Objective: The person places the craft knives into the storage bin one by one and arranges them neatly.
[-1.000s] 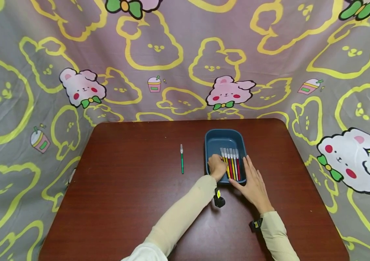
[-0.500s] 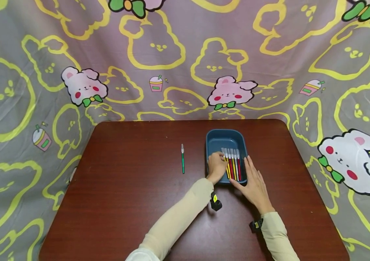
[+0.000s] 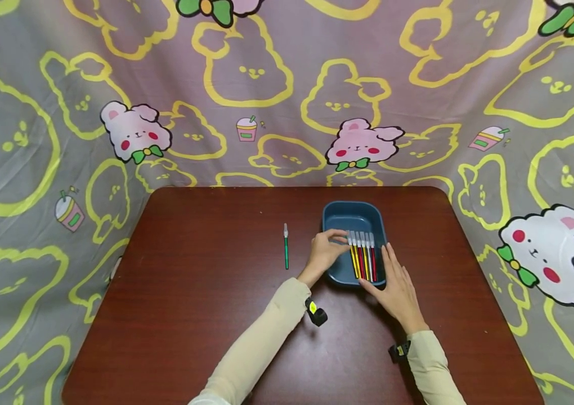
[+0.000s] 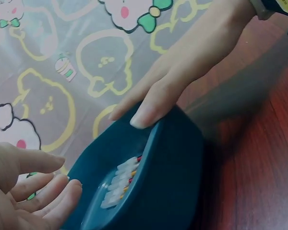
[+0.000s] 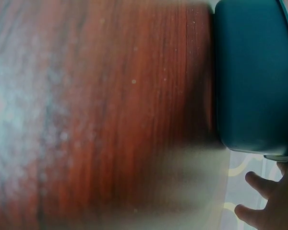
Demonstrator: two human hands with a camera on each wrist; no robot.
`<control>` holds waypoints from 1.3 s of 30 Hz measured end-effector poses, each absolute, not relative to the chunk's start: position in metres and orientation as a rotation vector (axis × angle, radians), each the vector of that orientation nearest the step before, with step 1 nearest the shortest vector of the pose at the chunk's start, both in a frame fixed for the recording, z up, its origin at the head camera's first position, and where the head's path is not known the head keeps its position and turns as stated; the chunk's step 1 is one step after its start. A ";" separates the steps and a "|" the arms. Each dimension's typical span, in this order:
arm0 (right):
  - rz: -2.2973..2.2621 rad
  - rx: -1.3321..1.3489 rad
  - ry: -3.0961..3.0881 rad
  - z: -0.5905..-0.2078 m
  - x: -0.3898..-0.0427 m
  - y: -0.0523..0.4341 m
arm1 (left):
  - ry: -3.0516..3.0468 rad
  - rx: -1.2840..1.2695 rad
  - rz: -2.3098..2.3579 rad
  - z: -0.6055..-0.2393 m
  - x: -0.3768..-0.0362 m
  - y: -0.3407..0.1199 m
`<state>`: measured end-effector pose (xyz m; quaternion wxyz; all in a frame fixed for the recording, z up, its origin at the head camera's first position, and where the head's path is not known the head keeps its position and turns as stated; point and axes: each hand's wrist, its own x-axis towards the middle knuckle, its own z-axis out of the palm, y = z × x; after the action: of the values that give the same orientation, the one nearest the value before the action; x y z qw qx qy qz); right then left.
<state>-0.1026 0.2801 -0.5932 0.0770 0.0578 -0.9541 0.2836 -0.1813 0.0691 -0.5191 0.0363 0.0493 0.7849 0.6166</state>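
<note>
A blue plastic bin point(image 3: 331, 278) stands on the table. Inside it, several capped craft knives point(image 3: 363, 261) with yellow, red and silver handles lie side by side, their translucent caps towards the far end. My left hand point(image 3: 324, 253) is over the bin's left rim, beside the knives; its fingers are loosely bent and hold nothing in the left wrist view. My right hand point(image 3: 397, 292) rests at the near right corner, its fingers fairly straight along the right side and its thumb on the near rim. A green craft knife point(image 3: 286, 250) lies alone on the table, left of the bin.
The brown wooden table point(image 3: 206, 292) extends left of and in front of the bin. A patterned cloth point(image 3: 277, 67) hangs around the table's back and sides.
My left hand has drawn up and left, away from the yellow-handled knife it was at, to the left rim. My right hand stays at the corner. The head view has shifted slightly.
</note>
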 end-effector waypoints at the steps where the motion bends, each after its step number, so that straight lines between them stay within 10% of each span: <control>1: 0.851 0.174 -2.857 -0.593 -0.102 0.280 | 2.394 0.155 1.901 -0.519 -0.181 0.066; 39: 0.845 0.184 -2.833 -0.593 -0.101 0.281 | 2.639 -0.155 1.727 -0.544 -0.186 -0.022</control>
<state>-0.1015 0.2807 -0.5932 0.0896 0.0618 -0.9526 0.2839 -0.1863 -0.0219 -0.5441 -0.0079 -0.0492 0.8356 0.5470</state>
